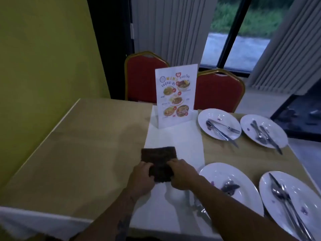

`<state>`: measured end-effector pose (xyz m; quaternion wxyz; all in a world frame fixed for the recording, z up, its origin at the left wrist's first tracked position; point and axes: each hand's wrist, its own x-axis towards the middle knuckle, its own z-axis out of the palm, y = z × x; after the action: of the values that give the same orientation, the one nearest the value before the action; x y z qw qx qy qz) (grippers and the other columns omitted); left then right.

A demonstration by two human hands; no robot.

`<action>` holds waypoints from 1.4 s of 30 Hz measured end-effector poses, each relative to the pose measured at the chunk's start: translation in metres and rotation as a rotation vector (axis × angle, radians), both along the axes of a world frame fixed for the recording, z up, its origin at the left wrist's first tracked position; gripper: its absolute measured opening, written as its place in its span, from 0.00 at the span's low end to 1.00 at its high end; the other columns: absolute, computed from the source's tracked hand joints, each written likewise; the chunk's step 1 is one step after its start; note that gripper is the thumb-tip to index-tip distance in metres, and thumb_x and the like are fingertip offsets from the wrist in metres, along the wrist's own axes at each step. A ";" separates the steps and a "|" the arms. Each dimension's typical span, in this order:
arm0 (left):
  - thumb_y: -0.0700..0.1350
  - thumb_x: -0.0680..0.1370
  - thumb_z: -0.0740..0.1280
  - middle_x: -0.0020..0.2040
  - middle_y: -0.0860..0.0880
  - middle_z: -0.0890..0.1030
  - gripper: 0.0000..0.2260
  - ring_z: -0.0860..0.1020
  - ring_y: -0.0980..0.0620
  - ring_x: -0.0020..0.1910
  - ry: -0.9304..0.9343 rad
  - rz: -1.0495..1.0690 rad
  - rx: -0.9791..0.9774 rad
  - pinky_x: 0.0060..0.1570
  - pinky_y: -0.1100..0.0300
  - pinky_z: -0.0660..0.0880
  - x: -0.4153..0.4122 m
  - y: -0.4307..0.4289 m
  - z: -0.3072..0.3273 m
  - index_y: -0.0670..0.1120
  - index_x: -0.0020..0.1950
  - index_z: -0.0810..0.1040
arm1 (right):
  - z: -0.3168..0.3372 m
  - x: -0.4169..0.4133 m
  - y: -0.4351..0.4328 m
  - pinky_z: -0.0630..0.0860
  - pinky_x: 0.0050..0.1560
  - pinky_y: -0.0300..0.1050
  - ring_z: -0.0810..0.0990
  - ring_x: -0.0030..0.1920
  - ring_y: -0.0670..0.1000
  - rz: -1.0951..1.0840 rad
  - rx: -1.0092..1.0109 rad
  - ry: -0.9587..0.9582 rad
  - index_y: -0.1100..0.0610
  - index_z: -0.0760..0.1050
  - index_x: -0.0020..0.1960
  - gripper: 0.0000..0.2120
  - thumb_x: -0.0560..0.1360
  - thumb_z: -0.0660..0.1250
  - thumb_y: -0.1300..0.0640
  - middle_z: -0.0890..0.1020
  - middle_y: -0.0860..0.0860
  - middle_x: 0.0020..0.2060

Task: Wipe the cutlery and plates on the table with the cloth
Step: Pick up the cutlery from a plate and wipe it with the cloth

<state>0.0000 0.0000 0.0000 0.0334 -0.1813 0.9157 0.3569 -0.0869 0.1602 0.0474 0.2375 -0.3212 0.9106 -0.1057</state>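
A dark cloth [159,160] is pinched by the left hand [141,178] and right hand [182,174] near the table's [78,153] front edge; four plates [219,124] with cutlery [221,131] lie along its right edge, a menu stand [175,98] behind.

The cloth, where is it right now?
In the head view the cloth lies on the white runner near the table's middle, gripped by the left hand and right hand, left of the plates.

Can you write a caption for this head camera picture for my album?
Both hands, left hand and right hand, grip a dark brown folded cloth beside four round white plates holding used cutlery.
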 end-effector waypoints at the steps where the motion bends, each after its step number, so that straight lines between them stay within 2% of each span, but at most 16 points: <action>1: 0.45 0.73 0.66 0.62 0.48 0.73 0.21 0.73 0.46 0.60 -0.015 -0.036 -0.048 0.60 0.54 0.73 0.000 -0.001 -0.006 0.46 0.66 0.75 | -0.006 0.001 -0.002 0.75 0.65 0.51 0.74 0.63 0.56 0.040 0.053 0.011 0.52 0.70 0.70 0.27 0.72 0.71 0.54 0.74 0.54 0.68; 3: 0.50 0.72 0.68 0.62 0.50 0.71 0.23 0.71 0.46 0.59 -0.020 -0.086 -0.167 0.57 0.53 0.73 -0.001 -0.002 -0.013 0.48 0.66 0.73 | -0.017 0.005 -0.005 0.72 0.69 0.55 0.69 0.70 0.59 0.080 0.106 0.056 0.53 0.62 0.76 0.35 0.72 0.72 0.54 0.66 0.55 0.74; 6: 0.54 0.71 0.69 0.60 0.50 0.70 0.23 0.71 0.47 0.56 -0.021 -0.161 -0.334 0.53 0.53 0.72 -0.005 -0.005 -0.019 0.51 0.64 0.72 | -0.035 0.008 -0.008 0.73 0.66 0.54 0.68 0.68 0.58 0.060 0.084 0.154 0.51 0.60 0.76 0.39 0.69 0.73 0.51 0.66 0.54 0.72; 10: 0.44 0.71 0.68 0.51 0.50 0.75 0.12 0.75 0.47 0.48 0.078 -0.203 -0.452 0.44 0.53 0.73 -0.014 -0.013 -0.022 0.50 0.53 0.75 | -0.047 0.008 -0.014 0.75 0.62 0.50 0.70 0.63 0.55 -0.003 0.026 0.238 0.51 0.64 0.72 0.35 0.69 0.74 0.51 0.69 0.53 0.68; 12: 0.42 0.71 0.69 0.47 0.51 0.77 0.09 0.76 0.47 0.45 0.095 -0.206 -0.490 0.42 0.53 0.74 -0.018 -0.015 -0.022 0.50 0.50 0.76 | -0.047 0.006 -0.015 0.74 0.61 0.50 0.70 0.62 0.55 -0.012 0.011 0.254 0.51 0.65 0.72 0.32 0.71 0.73 0.52 0.70 0.53 0.67; 18: 0.42 0.73 0.64 0.44 0.51 0.78 0.04 0.77 0.49 0.43 0.199 -0.140 -0.282 0.43 0.54 0.75 -0.024 -0.011 -0.006 0.49 0.46 0.76 | -0.042 0.001 -0.020 0.67 0.68 0.55 0.68 0.66 0.58 -0.033 0.089 0.239 0.46 0.57 0.78 0.38 0.73 0.70 0.44 0.67 0.55 0.69; 22: 0.41 0.73 0.65 0.46 0.52 0.79 0.07 0.77 0.52 0.44 0.308 -0.125 -0.113 0.45 0.56 0.76 -0.034 -0.010 0.015 0.48 0.48 0.79 | -0.027 -0.007 -0.023 0.68 0.60 0.50 0.71 0.61 0.57 -0.174 -0.026 0.213 0.48 0.75 0.66 0.20 0.75 0.67 0.45 0.73 0.54 0.62; 25: 0.38 0.72 0.67 0.46 0.52 0.80 0.08 0.77 0.52 0.45 0.382 -0.087 -0.002 0.45 0.60 0.75 -0.044 -0.008 0.027 0.47 0.49 0.80 | -0.011 -0.011 -0.014 0.73 0.46 0.45 0.77 0.51 0.57 -0.351 -0.204 0.039 0.54 0.82 0.54 0.12 0.73 0.66 0.54 0.80 0.54 0.51; 27: 0.35 0.73 0.67 0.47 0.51 0.81 0.09 0.78 0.54 0.45 0.414 -0.006 0.086 0.45 0.64 0.74 -0.049 -0.003 0.037 0.47 0.49 0.81 | -0.003 -0.013 0.000 0.72 0.37 0.42 0.81 0.44 0.58 -0.542 -0.395 -0.154 0.58 0.80 0.45 0.10 0.69 0.63 0.57 0.82 0.55 0.41; 30: 0.35 0.77 0.66 0.49 0.49 0.81 0.09 0.79 0.53 0.45 0.423 0.127 0.239 0.46 0.59 0.77 -0.057 0.008 0.051 0.48 0.51 0.79 | 0.008 -0.019 0.027 0.75 0.42 0.45 0.82 0.43 0.55 -0.772 -0.655 -0.338 0.57 0.81 0.48 0.13 0.72 0.59 0.59 0.84 0.54 0.41; 34: 0.37 0.79 0.63 0.51 0.48 0.81 0.09 0.78 0.51 0.45 0.373 0.125 0.308 0.44 0.60 0.75 -0.065 0.039 0.066 0.48 0.53 0.80 | 0.033 -0.025 0.077 0.79 0.55 0.55 0.83 0.49 0.60 -1.011 -0.885 -0.470 0.58 0.80 0.56 0.11 0.77 0.63 0.64 0.85 0.59 0.47; 37: 0.41 0.79 0.64 0.48 0.47 0.81 0.07 0.79 0.50 0.43 0.182 -0.027 0.335 0.40 0.60 0.75 -0.066 0.075 0.073 0.49 0.54 0.80 | 0.046 -0.029 0.124 0.80 0.49 0.52 0.83 0.48 0.59 -1.220 -0.992 -0.563 0.63 0.77 0.62 0.12 0.79 0.64 0.64 0.84 0.60 0.49; 39: 0.44 0.78 0.67 0.48 0.47 0.83 0.06 0.80 0.49 0.46 0.072 -0.191 0.266 0.46 0.60 0.75 -0.065 0.103 0.071 0.50 0.52 0.81 | 0.051 -0.028 0.155 0.81 0.46 0.52 0.84 0.51 0.60 -1.331 -1.097 -0.685 0.64 0.75 0.65 0.14 0.80 0.64 0.63 0.84 0.62 0.55; 42: 0.48 0.77 0.69 0.52 0.47 0.83 0.07 0.80 0.49 0.49 -0.071 -0.367 0.167 0.50 0.62 0.74 -0.057 0.144 0.062 0.50 0.54 0.82 | 0.056 -0.022 0.192 0.82 0.45 0.53 0.86 0.49 0.59 -1.380 -1.230 -0.824 0.62 0.74 0.66 0.15 0.80 0.63 0.64 0.85 0.61 0.55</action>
<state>-0.0574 0.1443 0.0622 0.1451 -0.0206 0.8990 0.4127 -0.1093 0.3523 0.1038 0.2136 0.2704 0.5321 -0.7734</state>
